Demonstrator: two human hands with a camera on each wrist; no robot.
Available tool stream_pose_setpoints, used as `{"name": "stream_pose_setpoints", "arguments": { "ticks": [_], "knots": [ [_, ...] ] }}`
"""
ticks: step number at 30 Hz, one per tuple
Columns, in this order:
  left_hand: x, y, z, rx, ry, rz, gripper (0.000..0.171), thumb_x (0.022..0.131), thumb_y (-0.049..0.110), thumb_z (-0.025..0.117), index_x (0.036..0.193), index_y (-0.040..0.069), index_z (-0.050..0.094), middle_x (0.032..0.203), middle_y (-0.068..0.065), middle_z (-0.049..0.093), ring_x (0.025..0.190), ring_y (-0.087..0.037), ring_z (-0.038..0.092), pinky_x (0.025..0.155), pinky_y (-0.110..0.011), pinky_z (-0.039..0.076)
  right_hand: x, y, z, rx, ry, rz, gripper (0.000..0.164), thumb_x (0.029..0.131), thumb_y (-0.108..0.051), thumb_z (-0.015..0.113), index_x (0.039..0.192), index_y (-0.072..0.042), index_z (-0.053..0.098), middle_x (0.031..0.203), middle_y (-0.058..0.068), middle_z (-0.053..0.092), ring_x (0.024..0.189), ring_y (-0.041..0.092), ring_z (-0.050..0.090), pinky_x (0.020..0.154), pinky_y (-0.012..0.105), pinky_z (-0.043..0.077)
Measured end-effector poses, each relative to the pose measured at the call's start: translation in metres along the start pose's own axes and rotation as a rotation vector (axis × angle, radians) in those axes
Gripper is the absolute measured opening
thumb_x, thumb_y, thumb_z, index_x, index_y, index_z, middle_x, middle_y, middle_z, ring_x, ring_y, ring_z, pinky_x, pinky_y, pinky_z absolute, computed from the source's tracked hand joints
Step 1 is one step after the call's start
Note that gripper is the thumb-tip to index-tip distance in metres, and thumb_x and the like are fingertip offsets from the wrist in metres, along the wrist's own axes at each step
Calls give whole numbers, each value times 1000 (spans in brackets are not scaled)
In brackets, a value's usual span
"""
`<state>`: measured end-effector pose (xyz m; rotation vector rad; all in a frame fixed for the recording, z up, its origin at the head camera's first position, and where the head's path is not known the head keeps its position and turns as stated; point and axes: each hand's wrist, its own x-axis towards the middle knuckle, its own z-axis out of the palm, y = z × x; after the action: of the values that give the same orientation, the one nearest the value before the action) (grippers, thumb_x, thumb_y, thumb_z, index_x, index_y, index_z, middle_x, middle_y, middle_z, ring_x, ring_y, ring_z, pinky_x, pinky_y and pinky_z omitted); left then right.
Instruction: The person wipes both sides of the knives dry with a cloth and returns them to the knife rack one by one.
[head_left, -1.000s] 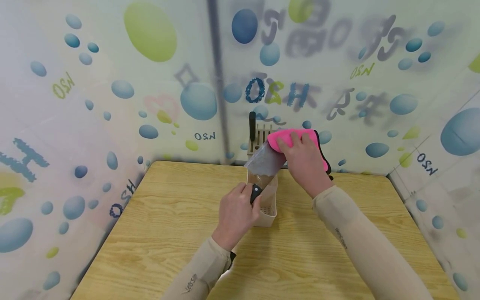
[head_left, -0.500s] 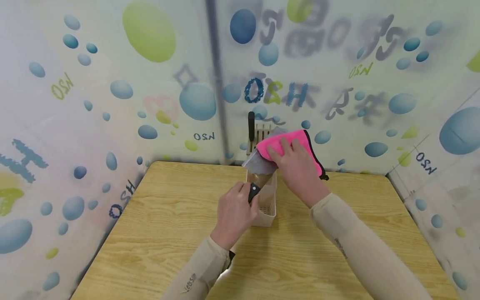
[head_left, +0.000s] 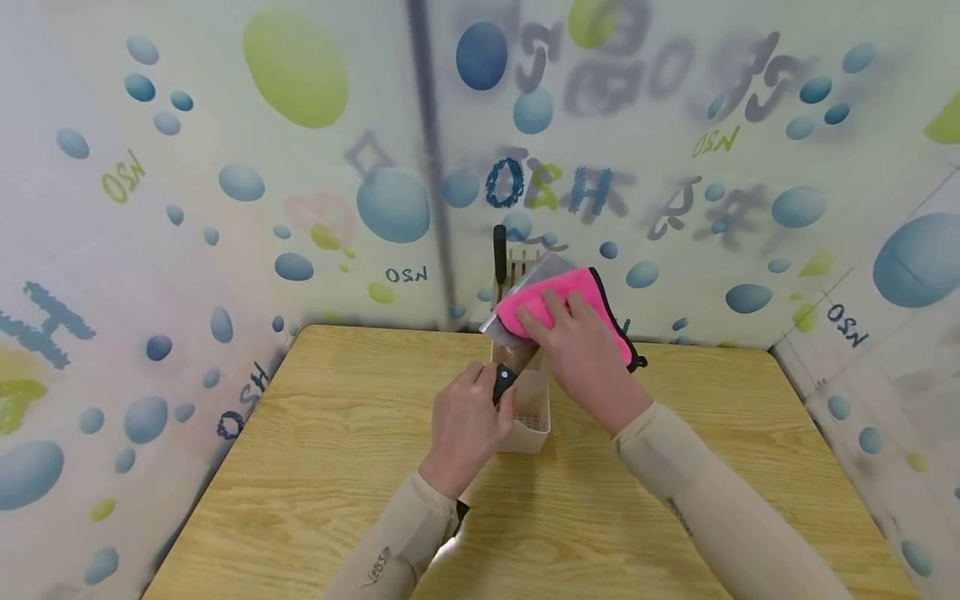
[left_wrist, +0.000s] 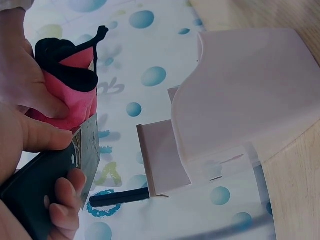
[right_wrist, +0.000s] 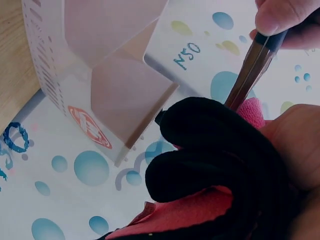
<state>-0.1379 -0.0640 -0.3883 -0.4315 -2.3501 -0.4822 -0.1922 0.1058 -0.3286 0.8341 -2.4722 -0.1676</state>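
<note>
My left hand [head_left: 465,421] grips the black handle [left_wrist: 37,185] of a cleaver. Its broad grey blade [head_left: 553,267] tilts up and away to the right, above the tabletop. With my right hand [head_left: 592,358] I hold a pink cloth [head_left: 551,304] with black edging against the blade, fingers spread over it. The cloth hides the blade's middle, while its far end and a lower corner show. In the right wrist view, the folded black edging [right_wrist: 200,135] covers most of the blade.
A beige knife holder [head_left: 525,437] with slots and a perforated lower compartment stands behind and below the cleaver. Another black-handled knife [head_left: 500,252] sticks up from its back left. The wooden table [head_left: 360,467] meets a bubble-patterned wall [head_left: 360,275] behind.
My right hand and the pink cloth have slid left and slightly down across the blade, uncovering its far end. My left hand and the cleaver have barely moved.
</note>
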Motion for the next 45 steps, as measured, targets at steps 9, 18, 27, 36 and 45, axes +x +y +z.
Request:
{"name": "stream_pose_setpoints", "arguments": {
  "ticks": [9, 18, 27, 36, 45],
  "knots": [
    [1, -1, 1, -17, 17, -6, 18, 80, 17, 75, 84, 3, 66, 72, -6, 59, 55, -16, 57, 45, -30, 47, -10, -7, 2, 50, 68, 4, 54, 85, -4, 70, 136, -18, 58, 132, 23, 54, 103, 39, 55, 87, 40, 53],
    [0, -1, 1, -28, 42, -2, 20, 80, 19, 75, 85, 2, 67, 72, -6, 60, 55, -18, 58, 46, -31, 47, -18, -7, 5, 140, 137, 63, 56, 82, 3, 66, 134, -17, 59, 132, 23, 53, 103, 40, 54, 83, 44, 54],
    [0, -2, 3, -38, 65, -7, 22, 79, 20, 76, 86, 1, 67, 73, -7, 60, 57, -20, 59, 48, -33, 48, -19, 7, 12, 160, 156, 129, 69, 71, 4, 75, 136, -13, 57, 130, 25, 52, 100, 41, 52, 82, 44, 53],
    [0, -2, 5, -44, 65, -12, 21, 80, 20, 75, 86, 1, 67, 73, -6, 60, 57, -19, 59, 47, -33, 48, -17, 28, 24, 181, 216, 159, 63, 74, 6, 70, 134, -9, 57, 126, 28, 53, 96, 43, 51, 74, 46, 55],
    [2, -4, 6, -62, 63, -13, 21, 81, 19, 75, 85, 1, 67, 73, -7, 61, 57, -18, 59, 46, -31, 48, -15, 39, 27, 220, 212, 213, 59, 80, 5, 67, 136, -7, 55, 128, 30, 51, 106, 47, 50, 80, 50, 55]
  ]
}}
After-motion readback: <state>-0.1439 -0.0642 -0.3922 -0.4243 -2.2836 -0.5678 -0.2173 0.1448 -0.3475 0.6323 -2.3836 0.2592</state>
